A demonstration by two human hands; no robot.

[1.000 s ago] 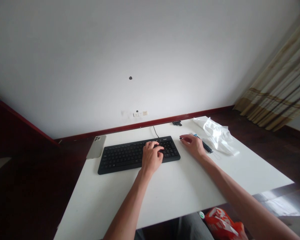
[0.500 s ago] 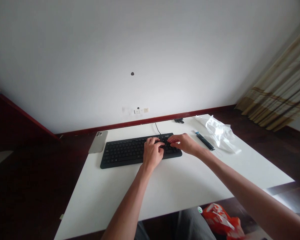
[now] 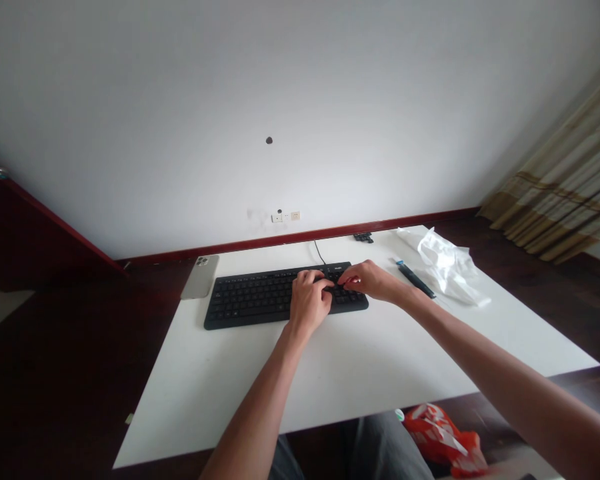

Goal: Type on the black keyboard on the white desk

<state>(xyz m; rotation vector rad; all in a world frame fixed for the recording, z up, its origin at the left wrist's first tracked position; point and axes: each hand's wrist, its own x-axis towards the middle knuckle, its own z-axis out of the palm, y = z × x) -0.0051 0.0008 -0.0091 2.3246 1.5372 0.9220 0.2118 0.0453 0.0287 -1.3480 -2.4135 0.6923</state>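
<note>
Lying farthest left, a pale-backed smartphone (image 3: 199,277) sits on the white table (image 3: 220,400) just beside a black keyboard (image 3: 250,307), whose long axis runs across the tabletop. The left hand (image 3: 307,301) curls over the keys towards the keyboard's right end, where the right hand (image 3: 373,281) reaches in to meet it, the two nearly touching in a narrow pinch; whether they hold anything cannot be told. A second ago the right hand lay off the keyboard, beside the slim dark stick (image 3: 416,280) that rests by a crumpled white plastic bag (image 3: 447,267).
</note>
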